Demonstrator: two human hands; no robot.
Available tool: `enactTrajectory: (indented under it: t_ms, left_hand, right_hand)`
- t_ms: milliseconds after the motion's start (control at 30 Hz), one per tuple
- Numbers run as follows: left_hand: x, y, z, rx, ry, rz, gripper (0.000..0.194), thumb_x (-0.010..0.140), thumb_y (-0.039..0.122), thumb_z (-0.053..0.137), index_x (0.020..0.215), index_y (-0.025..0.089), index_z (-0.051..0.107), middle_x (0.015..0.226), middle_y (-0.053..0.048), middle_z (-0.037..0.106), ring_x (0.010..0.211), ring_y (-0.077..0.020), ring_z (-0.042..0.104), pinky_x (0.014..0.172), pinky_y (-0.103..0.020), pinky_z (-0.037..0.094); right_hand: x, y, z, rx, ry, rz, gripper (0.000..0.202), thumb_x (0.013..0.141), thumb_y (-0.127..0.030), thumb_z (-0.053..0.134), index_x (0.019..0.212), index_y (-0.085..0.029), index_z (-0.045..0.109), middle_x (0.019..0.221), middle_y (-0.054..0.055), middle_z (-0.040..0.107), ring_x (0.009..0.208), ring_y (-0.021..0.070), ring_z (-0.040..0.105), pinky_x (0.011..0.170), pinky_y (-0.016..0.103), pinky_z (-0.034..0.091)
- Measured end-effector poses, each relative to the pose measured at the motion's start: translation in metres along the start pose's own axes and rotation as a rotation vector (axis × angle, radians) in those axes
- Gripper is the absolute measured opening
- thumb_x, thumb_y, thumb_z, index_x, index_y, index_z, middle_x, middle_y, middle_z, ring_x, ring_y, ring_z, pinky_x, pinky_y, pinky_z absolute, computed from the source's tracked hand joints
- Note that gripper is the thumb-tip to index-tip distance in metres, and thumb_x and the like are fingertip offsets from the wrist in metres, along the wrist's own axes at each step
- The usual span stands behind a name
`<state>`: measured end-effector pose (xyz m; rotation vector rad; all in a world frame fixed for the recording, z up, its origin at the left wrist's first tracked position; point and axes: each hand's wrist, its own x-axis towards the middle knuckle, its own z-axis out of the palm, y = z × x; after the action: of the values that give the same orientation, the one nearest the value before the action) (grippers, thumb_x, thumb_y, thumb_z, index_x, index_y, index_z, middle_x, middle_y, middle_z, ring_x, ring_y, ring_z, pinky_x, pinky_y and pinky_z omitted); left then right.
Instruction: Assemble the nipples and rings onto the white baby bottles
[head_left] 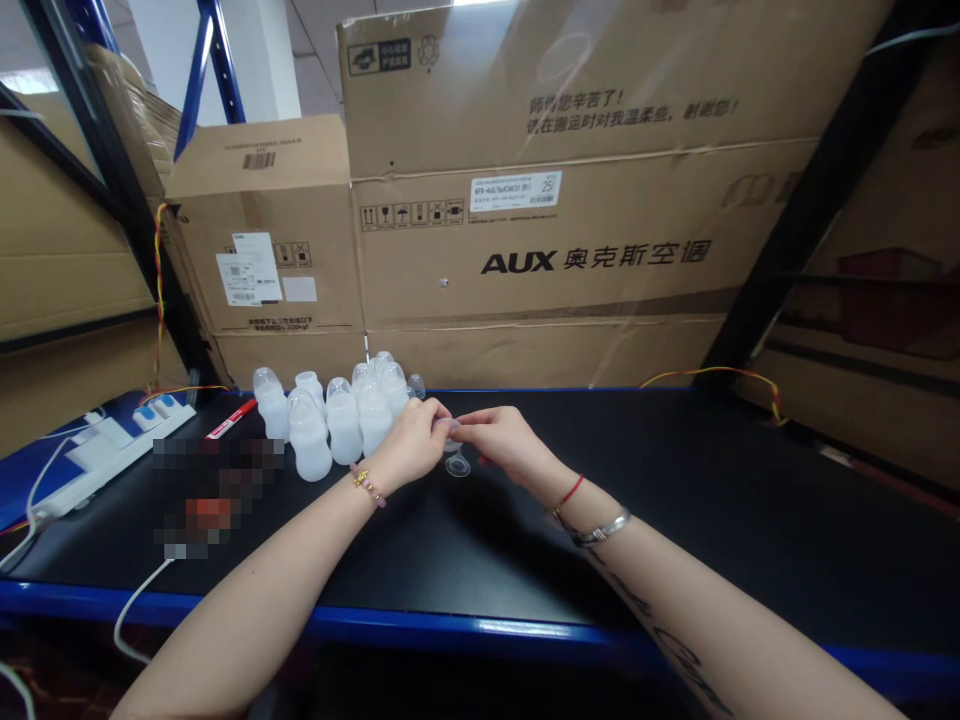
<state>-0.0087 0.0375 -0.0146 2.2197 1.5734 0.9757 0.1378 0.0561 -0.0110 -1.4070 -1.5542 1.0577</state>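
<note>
My left hand (418, 437) and my right hand (504, 437) meet over the black tabletop, fingertips pinched on a small translucent piece (449, 428). Fingers cover much of it, so its kind is unclear. Just below it shows a clear, round-rimmed piece (457, 464), perhaps a bottle nipple; I cannot tell whether it joins the held piece. Left of my hands stand several white baby bottles with clear domed caps, the front one (308, 445) upright. A small clear cap (416, 384) sits behind my left hand.
A black table (720, 520) with a blue edge spans the view. Large cardboard boxes (600, 320) stand along its back. At left lie a red marker (231, 420), a white power strip (112, 460) with plugs and a white cable (139, 600). Dark metal posts (780, 210) frame the sides.
</note>
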Motion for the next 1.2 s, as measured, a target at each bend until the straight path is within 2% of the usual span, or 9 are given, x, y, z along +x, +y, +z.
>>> enactTrajectory:
  t_ms: [167, 300, 467, 633, 800, 900, 1000, 1100, 1200]
  left_hand:
    - [0.003, 0.002, 0.007, -0.315, 0.078, -0.226, 0.011, 0.092, 0.021, 0.043, 0.087, 0.017, 0.052, 0.095, -0.009, 0.061, 0.068, -0.0142, 0.064, 0.065, -0.03, 0.055]
    - [0.004, 0.003, 0.016, -0.531, 0.075, -0.343, 0.007, 0.092, 0.019, 0.044, 0.087, 0.018, 0.049, 0.088, -0.006, 0.062, 0.062, -0.0141, 0.065, 0.057, -0.028, 0.055]
    - [0.001, 0.0, 0.024, -0.389, 0.108, -0.285, 0.008, 0.09, 0.023, 0.049, 0.084, 0.018, 0.051, 0.091, -0.006, 0.061, 0.068, -0.014, 0.061, 0.062, -0.028, 0.053]
    - [-0.002, 0.01, 0.019, -0.152, 0.185, -0.195, 0.007, 0.087, 0.017, 0.048, 0.081, 0.018, 0.051, 0.091, -0.007, 0.056, 0.084, -0.0173, 0.057, 0.081, -0.033, 0.049]
    - [-0.001, 0.014, 0.019, -0.13, 0.196, -0.174, 0.009, 0.086, 0.014, 0.048, 0.079, 0.019, 0.05, 0.089, -0.006, 0.055, 0.082, -0.017, 0.056, 0.08, -0.032, 0.048]
    - [0.003, 0.004, 0.021, -0.222, 0.172, -0.159, 0.009, 0.088, 0.018, 0.048, 0.08, 0.019, 0.053, 0.084, -0.004, 0.058, 0.078, -0.0157, 0.058, 0.077, -0.031, 0.05]
    - [0.006, -0.006, 0.018, -0.29, 0.096, -0.129, 0.009, 0.087, 0.022, 0.052, 0.089, 0.019, 0.06, 0.08, -0.003, 0.061, 0.073, -0.0143, 0.06, 0.074, -0.028, 0.051]
    - [0.006, -0.011, 0.011, -0.247, 0.022, -0.06, 0.026, 0.083, 0.018, 0.056, 0.108, 0.02, 0.063, 0.08, -0.002, 0.064, 0.07, -0.014, 0.061, 0.072, -0.028, 0.052]
    - [0.005, -0.01, 0.007, -0.228, 0.029, -0.032, 0.025, 0.083, 0.015, 0.053, 0.103, 0.02, 0.067, 0.08, -0.003, 0.067, 0.068, -0.0134, 0.062, 0.072, -0.027, 0.053]
  right_hand:
    - [-0.003, -0.005, -0.003, -0.055, 0.049, -0.041, 0.031, 0.065, -0.035, 0.08, 0.077, -0.007, 0.077, 0.046, 0.0, 0.054, 0.04, 0.0054, 0.038, 0.036, 0.017, 0.032]
    - [-0.001, -0.004, -0.003, 0.058, -0.008, 0.015, 0.025, 0.068, -0.032, 0.078, 0.071, -0.007, 0.075, 0.042, -0.002, 0.05, 0.037, 0.0058, 0.038, 0.036, 0.019, 0.033]
    - [-0.001, -0.002, -0.001, -0.083, 0.048, 0.002, 0.014, 0.071, -0.022, 0.07, 0.071, -0.009, 0.076, 0.043, 0.001, 0.056, 0.038, 0.0085, 0.044, 0.038, 0.021, 0.035]
    - [-0.005, 0.0, 0.003, -0.239, 0.118, -0.135, 0.021, 0.076, -0.024, 0.063, 0.067, -0.012, 0.077, 0.054, 0.005, 0.066, 0.054, 0.0133, 0.059, 0.044, 0.02, 0.034]
    - [-0.005, 0.001, 0.003, -0.261, 0.13, -0.136, 0.023, 0.076, -0.027, 0.062, 0.067, -0.012, 0.078, 0.058, 0.007, 0.07, 0.058, 0.0157, 0.063, 0.045, 0.02, 0.034]
    - [-0.003, 0.002, 0.001, -0.254, 0.138, -0.139, 0.023, 0.075, -0.028, 0.062, 0.069, -0.013, 0.078, 0.062, 0.008, 0.072, 0.061, 0.017, 0.065, 0.047, 0.021, 0.036]
    - [0.0, 0.003, 0.0, -0.234, 0.152, -0.133, 0.022, 0.073, -0.029, 0.065, 0.072, -0.012, 0.079, 0.064, 0.008, 0.072, 0.061, 0.0174, 0.064, 0.048, 0.021, 0.037]
    - [0.001, 0.004, 0.001, -0.187, 0.143, -0.153, 0.023, 0.071, -0.03, 0.066, 0.075, -0.011, 0.078, 0.063, 0.008, 0.071, 0.056, 0.0153, 0.061, 0.045, 0.021, 0.036]
    - [-0.001, 0.004, 0.002, -0.143, 0.095, -0.183, 0.026, 0.07, -0.032, 0.066, 0.079, -0.012, 0.079, 0.059, 0.007, 0.069, 0.048, 0.0129, 0.056, 0.042, 0.021, 0.035]
